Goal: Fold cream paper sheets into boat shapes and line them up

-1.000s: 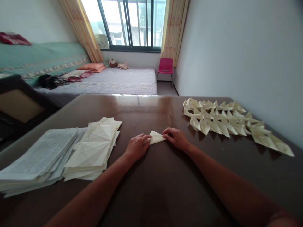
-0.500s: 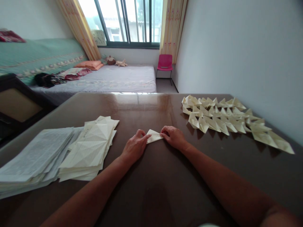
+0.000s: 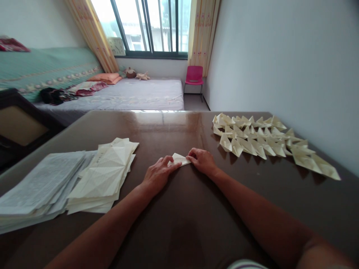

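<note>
Pinching the folded cream paper triangle (image 3: 178, 158) by its right corner, our right grip (image 3: 202, 161) steadies it; our left grip (image 3: 157, 172), spread, has slid its thumb inward, probably firming the crease.

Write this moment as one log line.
left hand: touching folded paper; right hand: pinching paper's right end; creased sheets: left; folded pieces: right

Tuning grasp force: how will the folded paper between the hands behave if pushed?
The folded paper should be light, being small and thin. Its visible folds probably make it stiffer than a flat sheet. Lying low on the glossy table, it would likely slide, not tip.
</note>
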`<state>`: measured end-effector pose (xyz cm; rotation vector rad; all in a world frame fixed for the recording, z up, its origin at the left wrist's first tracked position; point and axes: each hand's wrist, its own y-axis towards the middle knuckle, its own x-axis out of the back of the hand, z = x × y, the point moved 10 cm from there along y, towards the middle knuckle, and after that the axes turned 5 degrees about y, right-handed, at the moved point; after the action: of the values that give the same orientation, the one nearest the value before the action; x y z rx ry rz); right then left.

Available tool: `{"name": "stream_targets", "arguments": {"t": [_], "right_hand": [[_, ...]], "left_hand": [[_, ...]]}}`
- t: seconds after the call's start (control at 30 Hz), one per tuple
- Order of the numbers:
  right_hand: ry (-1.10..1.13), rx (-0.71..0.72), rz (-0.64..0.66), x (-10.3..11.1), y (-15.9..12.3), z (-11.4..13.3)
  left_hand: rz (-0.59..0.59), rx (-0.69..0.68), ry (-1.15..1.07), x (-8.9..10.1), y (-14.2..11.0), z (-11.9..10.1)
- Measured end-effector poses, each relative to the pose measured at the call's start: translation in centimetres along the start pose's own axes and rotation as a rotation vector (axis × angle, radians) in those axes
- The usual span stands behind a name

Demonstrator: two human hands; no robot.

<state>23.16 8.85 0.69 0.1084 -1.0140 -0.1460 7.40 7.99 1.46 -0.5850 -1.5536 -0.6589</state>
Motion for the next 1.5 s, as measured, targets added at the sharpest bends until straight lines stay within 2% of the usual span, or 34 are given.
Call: {"name": "stream_targets", "arguments": {"t": [0.37,0.43,0.53,0.6,0.67,0.9,1.03,1.13,1.23,1.33,1.4,1.5], "right_hand": [[-0.015,0.05,0.01,0.0,-0.2,0.5],[-0.047,0.107,-0.015,0.7,-0.6,1.6],[-0.162,0.308,-0.006,1.1,-2.3,5.1],[-0.23,0.437,0.097,0.0,-3.9,7.3],[-0.27,0.456,0.157,-1.0,-5.2,8.1],[-0.315,0.341,0.28,-3.2,-6.3,6.3],[-0.338,0.264,0.286,-2.8,-5.9,5.4],[-0.374,0.182,0.267,-2.2,-5.4,4.7],[-0.405,0.152,0.253,-1.6,-5.0,4.7],[-0.4,0.199,0.236,-1.0,-4.7,5.3],[-0.365,0.242,0.21,-0.3,-4.3,5.5],[-0.235,0.248,0.18,0.7,-3.0,4.1]], "left_hand": [[-0.018,0.001,-0.019,0.3,0.0,-0.1],[-0.009,-0.007,0.013,0.2,0.0,-0.3],[-0.012,-0.03,0.039,0.1,0.0,-0.6],[-0.023,-0.039,0.059,0.0,0.0,-0.7],[-0.029,-0.043,0.078,0.0,0.0,-0.7],[-0.024,-0.021,0.086,0.4,-0.3,-0.5],[-0.018,0.023,0.107,0.5,-0.6,0.7],[-0.048,0.013,0.108,1.0,-0.6,0.8],[-0.133,-0.046,0.116,1.9,-0.4,-0.5],[-0.223,-0.158,0.06,2.4,-0.1,-2.7],[-0.22,-0.233,-0.014,2.0,0.2,-4.0],[-0.184,-0.241,-0.103,1.1,0.6,-4.2]]}}
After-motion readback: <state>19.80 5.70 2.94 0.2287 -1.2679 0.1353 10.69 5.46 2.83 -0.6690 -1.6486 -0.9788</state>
